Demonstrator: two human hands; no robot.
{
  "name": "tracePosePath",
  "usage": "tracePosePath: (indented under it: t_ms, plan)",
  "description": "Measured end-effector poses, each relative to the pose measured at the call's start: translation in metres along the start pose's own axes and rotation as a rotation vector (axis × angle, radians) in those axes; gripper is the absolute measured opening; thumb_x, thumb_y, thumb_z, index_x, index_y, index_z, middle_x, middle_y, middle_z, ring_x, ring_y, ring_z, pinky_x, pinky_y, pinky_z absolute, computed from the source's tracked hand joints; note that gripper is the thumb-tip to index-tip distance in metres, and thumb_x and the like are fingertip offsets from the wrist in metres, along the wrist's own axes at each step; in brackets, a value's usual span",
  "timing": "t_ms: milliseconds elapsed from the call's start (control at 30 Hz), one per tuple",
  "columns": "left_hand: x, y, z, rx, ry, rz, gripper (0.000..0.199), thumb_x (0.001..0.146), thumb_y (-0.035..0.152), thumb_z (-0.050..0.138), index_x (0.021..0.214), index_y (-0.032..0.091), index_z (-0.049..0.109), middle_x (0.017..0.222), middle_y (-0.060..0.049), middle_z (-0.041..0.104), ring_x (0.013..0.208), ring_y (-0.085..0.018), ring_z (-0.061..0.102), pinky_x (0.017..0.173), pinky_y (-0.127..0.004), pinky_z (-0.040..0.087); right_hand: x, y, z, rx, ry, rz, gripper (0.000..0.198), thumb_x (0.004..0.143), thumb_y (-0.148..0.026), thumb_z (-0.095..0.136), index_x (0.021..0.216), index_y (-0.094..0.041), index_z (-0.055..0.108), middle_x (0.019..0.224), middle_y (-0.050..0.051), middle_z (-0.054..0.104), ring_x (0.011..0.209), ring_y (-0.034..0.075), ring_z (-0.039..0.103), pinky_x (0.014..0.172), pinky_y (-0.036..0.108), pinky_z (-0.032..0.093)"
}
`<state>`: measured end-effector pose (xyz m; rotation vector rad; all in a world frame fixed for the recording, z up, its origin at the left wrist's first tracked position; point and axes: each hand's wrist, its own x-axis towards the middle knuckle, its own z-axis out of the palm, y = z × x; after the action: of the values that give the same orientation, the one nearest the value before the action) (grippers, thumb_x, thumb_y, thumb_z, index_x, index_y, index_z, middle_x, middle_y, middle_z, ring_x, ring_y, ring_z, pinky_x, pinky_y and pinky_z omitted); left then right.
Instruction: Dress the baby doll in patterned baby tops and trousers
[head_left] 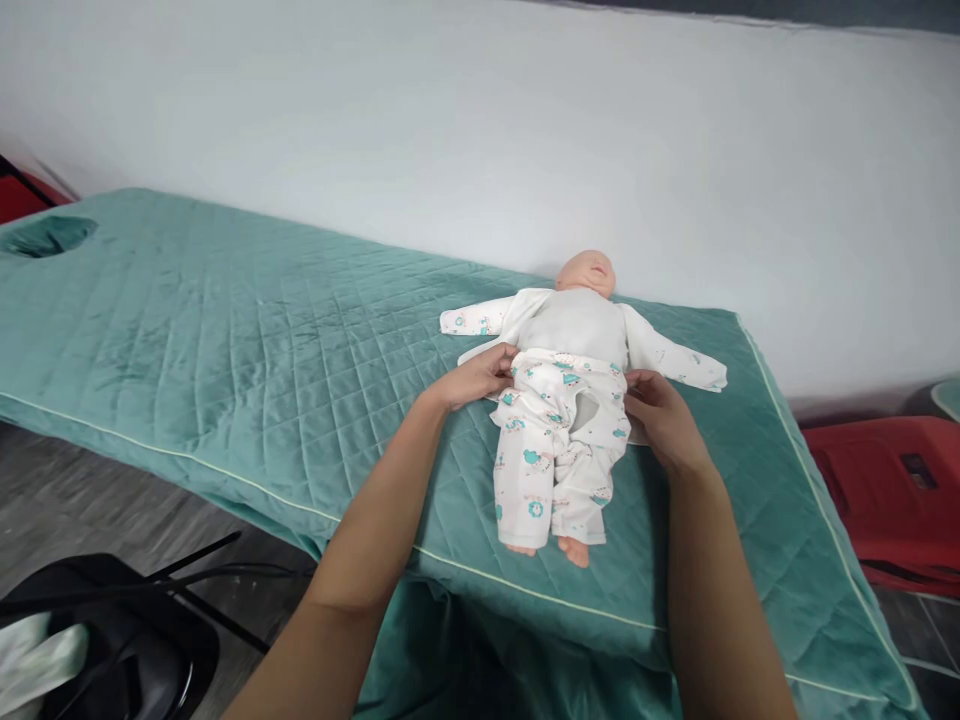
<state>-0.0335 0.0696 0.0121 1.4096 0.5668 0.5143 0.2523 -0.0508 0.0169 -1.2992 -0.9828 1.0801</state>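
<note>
The smooth-headed doll point(574, 322) lies face-up on the quilted, velvety green bed point(300, 340). The left hand point(478, 378) pinches its soft printed trousers point(555, 415) at the waist; the right hand point(667, 420) touches the opposite side, its grip partly hidden and uncertain.

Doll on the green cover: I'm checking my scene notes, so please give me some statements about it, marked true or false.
1. The doll lies on its back on the green cover. True.
2. The left hand is at the side of the printed trousers. True.
3. The right hand is on the doll's head. False: the right hand is at the trousers' other side.
4. The sleeves cross the chest. False: the sleeves spread outward.
5. Toes show below the trousers. True.
</note>
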Motion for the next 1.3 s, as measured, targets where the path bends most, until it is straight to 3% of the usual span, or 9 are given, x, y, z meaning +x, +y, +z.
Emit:
tracePosePath:
  t_ms: [167, 433, 500, 600, 733, 833, 933, 1133, 1300]
  plan:
    - [0.003, -0.003, 0.002, 0.074, 0.137, -0.051, 0.022, 0.078, 0.028, 0.066, 0.09, 0.02, 0.05, 0.066, 0.008, 0.045, 0.051, -0.005, 0.035, 0.046, -0.017, 0.023, 0.002, 0.002, 0.003, -0.099, 0.031, -0.012, 0.032, 0.066, -0.029, 0.08, 0.09, -0.023, 0.06, 0.083, -0.003, 0.06, 0.069, 0.012, 0.054, 0.06, 0.023, 0.042]
    - [0.008, -0.003, 0.013, 0.218, 0.359, -0.06, 0.016, 0.087, 0.034, 0.054, 0.098, 0.023, 0.05, 0.074, 0.005, 0.055, 0.054, -0.008, 0.047, 0.045, -0.017, 0.034, 0.011, 0.015, 0.01, -0.431, 0.3, -0.154, 0.024, 0.071, -0.031, 0.064, 0.091, -0.023, 0.054, 0.089, 0.002, 0.062, 0.077, 0.019, 0.06, 0.073, 0.033, 0.05]
    - [0.011, -0.002, 0.014, 0.301, 0.362, -0.066, 0.016, 0.087, 0.031, 0.051, 0.101, 0.023, 0.052, 0.076, 0.004, 0.058, 0.055, -0.009, 0.049, 0.046, -0.018, 0.035, 0.015, 0.016, 0.012, -0.538, 0.344, -0.164, 0.022, 0.072, -0.028, 0.058, 0.093, -0.022, 0.053, 0.092, 0.005, 0.063, 0.083, 0.021, 0.062, 0.078, 0.036, 0.05]
    - [0.019, 0.006, 0.012, 0.457, 0.328, -0.093, 0.014, 0.081, 0.025, 0.054, 0.094, 0.021, 0.056, 0.077, 0.002, 0.063, 0.058, -0.01, 0.053, 0.049, -0.019, 0.039, 0.026, 0.012, 0.009, -0.734, 0.294, -0.042, 0.021, 0.071, -0.024, 0.056, 0.091, -0.022, 0.053, 0.092, 0.007, 0.065, 0.085, 0.023, 0.061, 0.078, 0.036, 0.048]
    - [0.036, 0.026, 0.004, 0.55, 0.103, -0.302, 0.019, 0.065, 0.015, 0.059, 0.084, 0.017, 0.058, 0.083, -0.004, 0.069, 0.061, -0.014, 0.062, 0.051, -0.021, 0.047, 0.043, 0.0, -0.002, -0.849, 0.12, 0.089, 0.019, 0.061, -0.017, 0.058, 0.079, -0.022, 0.056, 0.078, 0.002, 0.066, 0.076, 0.021, 0.059, 0.067, 0.03, 0.043]
    - [0.046, 0.038, -0.002, 0.564, -0.013, -0.445, 0.029, 0.055, 0.011, 0.059, 0.084, 0.016, 0.058, 0.081, -0.006, 0.071, 0.064, -0.018, 0.068, 0.052, -0.023, 0.051, 0.049, -0.008, -0.008, -0.83, -0.024, 0.121, 0.013, 0.059, -0.018, 0.06, 0.071, -0.021, 0.059, 0.067, -0.001, 0.064, 0.065, 0.018, 0.057, 0.058, 0.027, 0.041]
    - [0.047, 0.039, -0.007, 0.49, -0.072, -0.438, 0.032, 0.054, 0.012, 0.059, 0.085, 0.016, 0.06, 0.081, -0.005, 0.072, 0.067, -0.018, 0.07, 0.053, -0.021, 0.052, 0.045, -0.01, -0.008, -0.704, -0.123, 0.091, 0.02, 0.064, -0.022, 0.062, 0.083, -0.019, 0.066, 0.075, 0.0, 0.071, 0.071, 0.019, 0.061, 0.062, 0.027, 0.047]
    - [0.039, 0.029, -0.01, 0.355, -0.018, -0.265, 0.027, 0.055, 0.012, 0.059, 0.08, 0.017, 0.068, 0.082, -0.004, 0.073, 0.068, -0.02, 0.068, 0.05, -0.021, 0.047, 0.033, -0.01, 0.005, -0.284, -0.126, 0.028, 0.032, 0.07, -0.027, 0.07, 0.102, -0.023, 0.071, 0.098, 0.001, 0.076, 0.093, 0.025, 0.067, 0.081, 0.036, 0.055]
    - [0.041, 0.023, -0.013, 0.218, -0.026, -0.065, 0.028, 0.057, 0.007, 0.059, 0.08, 0.017, 0.071, 0.074, -0.001, 0.072, 0.082, -0.022, 0.067, 0.077, -0.03, 0.055, 0.031, -0.012, 0.013, -0.063, -0.15, 0.041, 0.04, 0.071, -0.024, 0.07, 0.11, -0.026, 0.071, 0.106, 0.002, 0.076, 0.101, 0.028, 0.069, 0.082, 0.039, 0.057]
